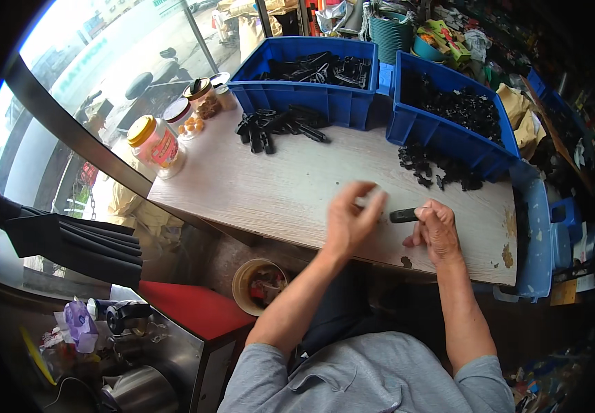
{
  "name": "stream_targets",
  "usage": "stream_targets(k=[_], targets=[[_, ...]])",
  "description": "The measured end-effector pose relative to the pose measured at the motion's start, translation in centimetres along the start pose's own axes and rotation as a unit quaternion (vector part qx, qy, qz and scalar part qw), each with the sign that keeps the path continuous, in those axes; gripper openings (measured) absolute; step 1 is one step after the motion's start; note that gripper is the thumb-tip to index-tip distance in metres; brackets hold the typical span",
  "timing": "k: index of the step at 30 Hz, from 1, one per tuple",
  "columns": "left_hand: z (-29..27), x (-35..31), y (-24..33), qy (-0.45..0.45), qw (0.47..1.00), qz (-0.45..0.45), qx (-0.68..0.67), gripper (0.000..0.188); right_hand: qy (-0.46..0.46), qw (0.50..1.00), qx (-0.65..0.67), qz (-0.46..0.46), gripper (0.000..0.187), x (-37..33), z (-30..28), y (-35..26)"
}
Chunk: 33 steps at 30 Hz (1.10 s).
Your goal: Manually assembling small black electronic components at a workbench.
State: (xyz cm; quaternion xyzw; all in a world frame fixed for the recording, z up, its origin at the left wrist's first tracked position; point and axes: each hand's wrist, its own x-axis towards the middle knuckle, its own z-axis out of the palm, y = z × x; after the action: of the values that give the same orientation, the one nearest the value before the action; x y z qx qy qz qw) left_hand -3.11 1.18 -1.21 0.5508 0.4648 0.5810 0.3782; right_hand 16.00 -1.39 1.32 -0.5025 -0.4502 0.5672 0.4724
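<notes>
My right hand point(439, 230) is closed on a long black plastic piece point(403, 215), which sticks out to the left above the front part of the table. Just left of it hovers my left hand point(354, 219), blurred by motion. Its thumb and curled fingers are apart, and I see nothing held in them. A pile of long black plastic pieces point(280, 127) lies on the far left of the tabletop point(263, 189). Smaller black parts point(442, 168) are heaped at the far right.
Two blue bins, one with long black pieces point(304, 100) and one with small black parts point(449, 131), stand along the back. Lidded jars point(156, 148) line the left edge by the window. Below are a bucket point(259, 286) and a red-topped cabinet point(194, 306).
</notes>
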Motion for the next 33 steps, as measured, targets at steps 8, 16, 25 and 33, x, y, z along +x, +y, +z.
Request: stream_targets(k=[8,16,25,33], targets=[[-13.0,10.4,-3.7,0.203,0.782,0.166,0.565,0.021,0.164,0.976,0.140,-0.021,0.043,-0.8,-3.9,-0.3],[-10.8,7.2,-3.6,0.065,0.804,0.198,0.557,0.023,0.447,0.874,0.189,-0.005,0.035,-1.1,-12.6,-1.6],[-4.1,2.1,-1.1,-0.021,0.848,0.191,0.494,0.036,0.276,0.958,-0.020,0.076,0.025,2.1,-8.6,-1.8],[-3.8,1.3,-1.7,0.041,0.902,0.216,0.372,0.036,0.257,0.944,-0.193,0.072,0.017,5.4,-6.1,-1.8]])
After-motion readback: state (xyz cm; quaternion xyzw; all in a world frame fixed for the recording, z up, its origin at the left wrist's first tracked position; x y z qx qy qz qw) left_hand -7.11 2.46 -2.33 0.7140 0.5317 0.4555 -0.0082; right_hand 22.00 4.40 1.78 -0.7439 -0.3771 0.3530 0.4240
